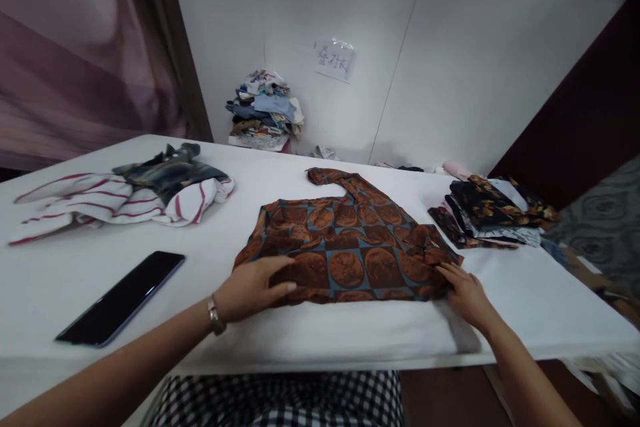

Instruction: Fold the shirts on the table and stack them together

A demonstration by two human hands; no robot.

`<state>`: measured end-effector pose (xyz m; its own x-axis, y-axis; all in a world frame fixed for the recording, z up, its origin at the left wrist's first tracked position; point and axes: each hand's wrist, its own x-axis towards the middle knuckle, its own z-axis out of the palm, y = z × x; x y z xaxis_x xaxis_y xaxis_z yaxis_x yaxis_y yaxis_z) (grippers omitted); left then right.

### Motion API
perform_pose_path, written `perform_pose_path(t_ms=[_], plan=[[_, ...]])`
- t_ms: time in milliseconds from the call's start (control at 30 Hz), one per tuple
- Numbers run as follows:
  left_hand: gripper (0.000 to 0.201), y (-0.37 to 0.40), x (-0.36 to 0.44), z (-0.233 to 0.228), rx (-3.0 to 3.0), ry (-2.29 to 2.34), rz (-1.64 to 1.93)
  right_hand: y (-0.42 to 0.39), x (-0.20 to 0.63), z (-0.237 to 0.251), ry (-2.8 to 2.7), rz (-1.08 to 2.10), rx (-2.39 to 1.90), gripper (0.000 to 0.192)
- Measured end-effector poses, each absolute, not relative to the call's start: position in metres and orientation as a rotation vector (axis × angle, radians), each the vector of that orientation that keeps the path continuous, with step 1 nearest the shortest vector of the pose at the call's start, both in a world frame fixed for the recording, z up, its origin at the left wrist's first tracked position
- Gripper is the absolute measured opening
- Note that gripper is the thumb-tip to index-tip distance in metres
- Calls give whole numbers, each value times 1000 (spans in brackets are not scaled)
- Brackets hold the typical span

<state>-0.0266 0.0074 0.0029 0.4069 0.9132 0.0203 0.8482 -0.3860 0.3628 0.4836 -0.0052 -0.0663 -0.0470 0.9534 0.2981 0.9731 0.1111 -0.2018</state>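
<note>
A brown shirt with orange round prints and blue lines lies spread on the white table in front of me, one sleeve curving out at the far side. At its near left corner rests my left hand, thumb and forefinger apart on the cloth; its other fingers are mostly hidden. My right hand touches the near right edge of the shirt, fingers stretched over the cloth beside some bunched fabric. The right thumb is not clearly visible.
A black phone-like device lies at left on the white table. Behind it are a striped garment and a dark green one. A clothes pile stands at the back, folded clothes at right. A paper sign hangs on the wall.
</note>
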Motion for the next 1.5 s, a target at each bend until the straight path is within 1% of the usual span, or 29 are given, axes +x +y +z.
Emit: perform_pose_path(t_ms=[33, 100, 167, 200, 267, 333, 400, 500, 533, 667, 800, 967, 1100, 1167, 1233, 1300, 1367, 1433, 1500], plan=[[48, 17, -32, 8, 2304, 1618, 357, -5, 470, -60, -2068, -11, -1788, 56], [46, 42, -42, 14, 2190, 1843, 386, -1, 436, -47, -2107, 148, -1574, 50], [44, 72, -51, 13, 2098, 2043, 315, 6, 397, -37, -2117, 280, -1448, 42], [45, 86, -54, 11, 2048, 2111, 267, 11, 377, -34, -2139, 333, -1402, 42], [50, 113, -57, 3, 1949, 2198, 195, 21, 343, -34, -2211, 389, -1364, 46], [57, 133, -56, -6, 1871, 2263, 164, 30, 319, -41, -2313, 393, -1418, 53], [55, 148, -51, -12, 1845, 2304, 154, 37, 305, -50, -2417, 355, -1512, 57], [38, 166, -47, -15, 1886, 2302, 163, 39, 300, -61, -2511, 284, -1583, 56], [35, 172, -49, -13, 1907, 2302, 175, 39, 301, -63, -2521, 271, -1584, 56], [39, 192, -70, -5, 1924, 2387, 237, 36, 302, -62, -2527, 269, -1580, 56], [38, 200, -92, -9, 1834, 2439, 202, 37, 301, -59, -2534, 269, -1584, 57], [45, 189, -75, -11, 1941, 2420, 353, 37, 303, -61, -2549, 269, -1568, 57], [46, 176, -45, -15, 2440, 2188, 515, 38, 303, -65, -2547, 241, -1561, 56], [51, 172, -38, -24, 2634, 2041, 475, 38, 303, -66, -2546, 240, -1558, 55], [58, 172, -40, -37, 2559, 2018, 336, 38, 303, -65, -2551, 262, -1565, 55], [67, 175, -47, -50, 2357, 2053, 233, 38, 304, -60, -2568, 323, -1581, 56], [72, 177, -53, -59, 2223, 2071, 220, 39, 306, -51, -2593, 418, -1586, 56], [73, 178, -55, -63, 2212, 2066, 256, 43, 308, -40, -2609, 502, -1578, 57], [73, 178, -55, -63, 2208, 2069, 265, 55, 306, -28, -2597, 501, -1562, 56]])
